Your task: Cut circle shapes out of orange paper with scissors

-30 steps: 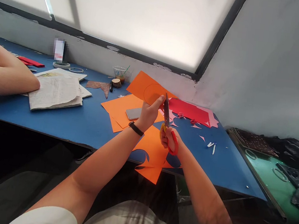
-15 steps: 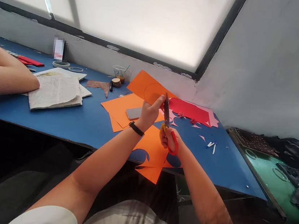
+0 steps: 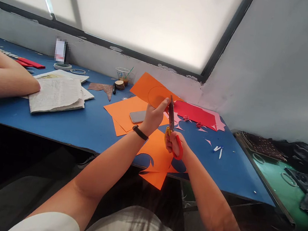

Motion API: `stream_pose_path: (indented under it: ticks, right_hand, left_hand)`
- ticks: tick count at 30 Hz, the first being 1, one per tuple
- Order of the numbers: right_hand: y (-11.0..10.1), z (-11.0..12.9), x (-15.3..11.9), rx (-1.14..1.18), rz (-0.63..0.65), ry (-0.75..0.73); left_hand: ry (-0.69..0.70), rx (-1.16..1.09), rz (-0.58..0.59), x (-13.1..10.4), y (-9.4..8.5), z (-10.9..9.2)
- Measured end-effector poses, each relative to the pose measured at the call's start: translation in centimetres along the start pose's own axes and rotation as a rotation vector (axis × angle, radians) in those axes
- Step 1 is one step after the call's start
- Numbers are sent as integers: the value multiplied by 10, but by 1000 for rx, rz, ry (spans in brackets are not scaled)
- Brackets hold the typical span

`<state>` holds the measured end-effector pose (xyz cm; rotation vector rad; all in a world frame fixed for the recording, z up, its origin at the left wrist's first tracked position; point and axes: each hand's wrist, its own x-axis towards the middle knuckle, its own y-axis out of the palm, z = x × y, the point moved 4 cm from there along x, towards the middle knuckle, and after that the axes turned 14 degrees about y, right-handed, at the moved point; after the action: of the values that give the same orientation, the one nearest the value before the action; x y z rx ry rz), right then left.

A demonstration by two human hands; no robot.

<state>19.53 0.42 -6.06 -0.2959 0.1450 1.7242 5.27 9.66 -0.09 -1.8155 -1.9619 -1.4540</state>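
Change: we see almost nothing shifted since half a second ago; our two hands stay where they were, and the co-worker's forearm [image 3: 5,80] at far left has slid slightly lower.
Left hand: our left hand [image 3: 154,116], a black band on its wrist, pinches the lower edge of the flat orange paper sheet with a pencilled circle [image 3: 153,90], holding it tilted above the blue desk [image 3: 85,127].
Right hand: our right hand [image 3: 175,143] is closed through the loops of the red-and-yellow-handled scissors [image 3: 172,123], whose grey blades point up at the sheet's right edge.
Paper: thin, matte, smooth card; the circle is a faint line.
Surroundings: more orange sheets [image 3: 125,116] lie beneath, red and pink scraps [image 3: 199,115] to the right, folded newspaper [image 3: 57,95] to the left.
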Motion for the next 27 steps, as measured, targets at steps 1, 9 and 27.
stream_pose_path:
  ticks: [1, 9, 27]
  right_hand:
    - [0, 0, 0, 0, -5, 0]
    - [-1, -1, 2, 3, -22, 11]
    - [-1, 2, 0, -12, -26, -21]
  left_hand:
    - [2, 0, 1, 0, 0, 0]
    - [35, -22, 9, 1, 0, 1]
    - [-2, 0, -5, 2, 1, -4]
